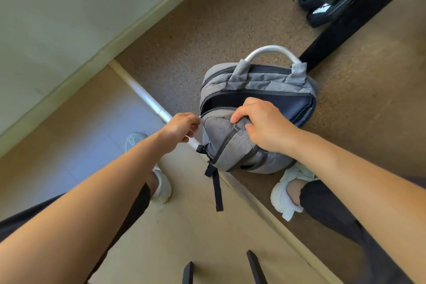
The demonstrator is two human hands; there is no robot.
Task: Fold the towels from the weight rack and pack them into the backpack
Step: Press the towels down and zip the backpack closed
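Head view: left hand (182,129) pinches the zipper pull (199,117); right hand (262,122) grips the backpack (232,143) flap.

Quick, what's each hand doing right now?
Left hand: closed, pinching the zipper pull of the grey fabric backpack.
Right hand: closed, gripping its front flap.

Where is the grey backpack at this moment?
In the head view the grey backpack stands on the brown floor at centre, just ahead of the white shoe. The left hand pinches its zipper and the right hand grips its front.
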